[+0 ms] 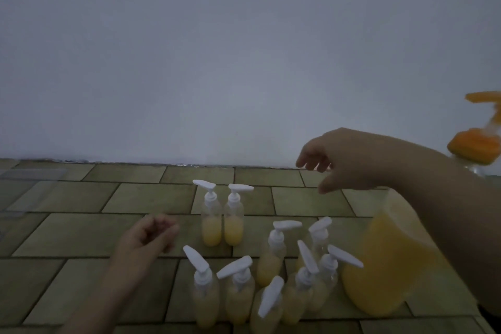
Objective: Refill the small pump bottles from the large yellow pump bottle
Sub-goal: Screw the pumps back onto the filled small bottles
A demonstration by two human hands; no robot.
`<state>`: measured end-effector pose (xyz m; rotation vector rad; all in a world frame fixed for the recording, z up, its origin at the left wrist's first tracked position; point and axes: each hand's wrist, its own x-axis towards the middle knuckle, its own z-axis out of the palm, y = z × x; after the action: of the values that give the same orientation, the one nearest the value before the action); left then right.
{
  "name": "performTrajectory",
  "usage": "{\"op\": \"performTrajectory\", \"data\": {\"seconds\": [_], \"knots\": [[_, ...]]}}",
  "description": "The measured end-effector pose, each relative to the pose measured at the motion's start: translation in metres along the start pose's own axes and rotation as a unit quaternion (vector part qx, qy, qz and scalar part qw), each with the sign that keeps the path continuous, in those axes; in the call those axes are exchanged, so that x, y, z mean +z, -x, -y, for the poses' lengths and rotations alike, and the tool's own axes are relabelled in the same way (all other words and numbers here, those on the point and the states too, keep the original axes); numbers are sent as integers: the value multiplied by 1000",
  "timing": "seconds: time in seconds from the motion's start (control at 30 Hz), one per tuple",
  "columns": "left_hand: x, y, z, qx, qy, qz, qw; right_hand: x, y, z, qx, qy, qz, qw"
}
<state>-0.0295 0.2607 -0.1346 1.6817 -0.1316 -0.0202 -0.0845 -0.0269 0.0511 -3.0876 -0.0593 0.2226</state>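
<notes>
No brand, label or writing can be read on any bottle; the picture is dim and blurred.

The right hand (344, 160) hangs in the air with its fingers loosely spread and pointing down-left, holding nothing. Below and to the right of it, under the forearm, stands the large yellow pump bottle (390, 266), its clear body partly full of orange-yellow liquid. Its orange pump head (477, 141) shows blurred beyond the forearm at the right edge.

The left hand (147, 236) hovers low over the tiled surface (81, 238), fingers loosely curled inward, and grips nothing. Just to the right of it stand two small pump bottles (222, 222) side by side and touching, each with a white pump and yellow liquid in its lower half. Nearer the person, below and between both hands, a cluster of small pump bottles (273, 279) stands close together, with white pump heads turned various ways; the cluster sits just left of the large bottle. Beyond both hands a plain pale wall (217, 49) rises from the far edge of the tiles.
</notes>
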Motion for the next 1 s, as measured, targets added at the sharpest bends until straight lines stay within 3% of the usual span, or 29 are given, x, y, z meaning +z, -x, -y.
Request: {"op": "performTrajectory", "data": {"seconds": [0.13,0.27,0.43,0.53,0.63,0.77,1.0], "knots": [[2,5,-47,40,29,31,998,24,35,-5,15,-79,-89,993],[16,6,-103,97,-50,163,981,61,50,-5,82,-164,-118,976],[58,-3,-133,95,-339,336,874,83,47,-12,132,-217,-46,966],[82,-8,-132,66,-435,384,811,87,41,-13,155,-238,-14,959],[99,-11,-126,25,-473,421,774,86,35,-9,181,-245,35,952],[117,-12,-119,-26,-448,443,776,85,21,-5,170,-122,119,971],[133,-12,-113,50,-485,425,763,94,9,-9,179,-111,58,976]]}}
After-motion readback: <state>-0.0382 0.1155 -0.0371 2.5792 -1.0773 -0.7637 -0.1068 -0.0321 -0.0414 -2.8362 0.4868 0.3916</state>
